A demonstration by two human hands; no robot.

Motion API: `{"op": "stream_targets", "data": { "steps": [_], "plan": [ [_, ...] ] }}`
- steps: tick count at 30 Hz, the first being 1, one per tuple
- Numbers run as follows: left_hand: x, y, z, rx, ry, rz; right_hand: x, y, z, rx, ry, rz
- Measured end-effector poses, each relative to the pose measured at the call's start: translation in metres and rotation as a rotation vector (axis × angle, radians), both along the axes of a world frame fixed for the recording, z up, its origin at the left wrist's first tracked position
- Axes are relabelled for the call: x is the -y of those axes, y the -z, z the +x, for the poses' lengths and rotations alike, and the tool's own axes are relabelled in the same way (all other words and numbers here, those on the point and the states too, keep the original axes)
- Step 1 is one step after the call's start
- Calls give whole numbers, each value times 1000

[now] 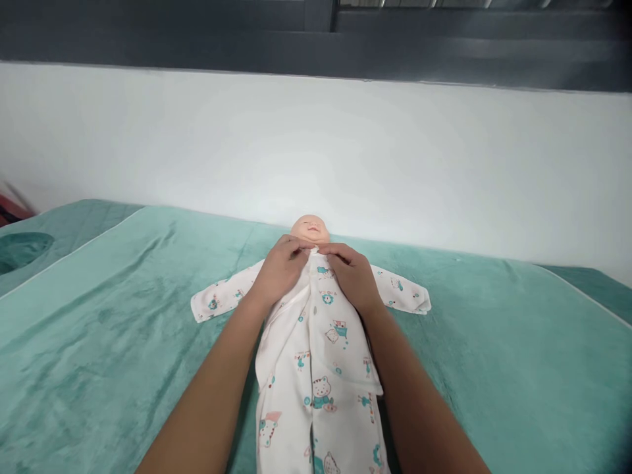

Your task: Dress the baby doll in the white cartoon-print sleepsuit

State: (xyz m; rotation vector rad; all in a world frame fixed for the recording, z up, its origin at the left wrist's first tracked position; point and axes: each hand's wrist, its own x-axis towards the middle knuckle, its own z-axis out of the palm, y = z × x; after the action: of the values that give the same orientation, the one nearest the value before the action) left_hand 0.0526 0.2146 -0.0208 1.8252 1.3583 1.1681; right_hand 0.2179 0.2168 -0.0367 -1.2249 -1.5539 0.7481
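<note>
A baby doll (pixel 311 227) lies on its back with its head toward the wall, dressed in a white baby outfit (pixel 340 355) printed with small animals. The sleeves stretch out to both sides, and the front edges meet down the middle. At the neck, my left hand (pixel 284 266) pinches the collar from the left. My right hand (pixel 350 270) grips the collar's other side, its fingertips close to those of the left. Whether a fastener sits between the fingers is hidden.
Under the doll spreads a teal plush bed cover (pixel 123 329) with wrinkles on the left. Behind it rises a white wall (pixel 316 145) below a dark frame (pixel 197 46). A red item (pixel 14 209) shows at the far left edge.
</note>
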Motion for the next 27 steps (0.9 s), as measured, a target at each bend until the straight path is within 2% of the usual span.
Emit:
{"op": "stream_targets", "data": {
  "steps": [3, 7, 12, 15, 18, 21, 23, 27],
  "plan": [
    [-1, -1, 1, -66, -94, -30, 0, -3, 1, 90, -53, 25],
    [-2, -2, 2, -94, -152, -29, 2, -11, 1, 177, -210, 66],
    [1, -3, 5, -59, -173, -30, 0, -9, 1, 162, -167, 77],
    [6, -9, 5, 57, -124, -127, 0, -4, 1, 100, -97, 47],
    [13, -17, 2, 307, 38, -253, 3, -3, -1, -21, 17, 36],
    [22, -22, -6, 505, 152, -239, 12, -10, -5, -97, 127, 132],
    [28, -23, -12, 492, 138, -240, 24, -19, -9, -11, 100, 155],
    [45, -28, -23, 283, 159, -333, 60, -42, -17, 472, -48, 62]
  ]
}}
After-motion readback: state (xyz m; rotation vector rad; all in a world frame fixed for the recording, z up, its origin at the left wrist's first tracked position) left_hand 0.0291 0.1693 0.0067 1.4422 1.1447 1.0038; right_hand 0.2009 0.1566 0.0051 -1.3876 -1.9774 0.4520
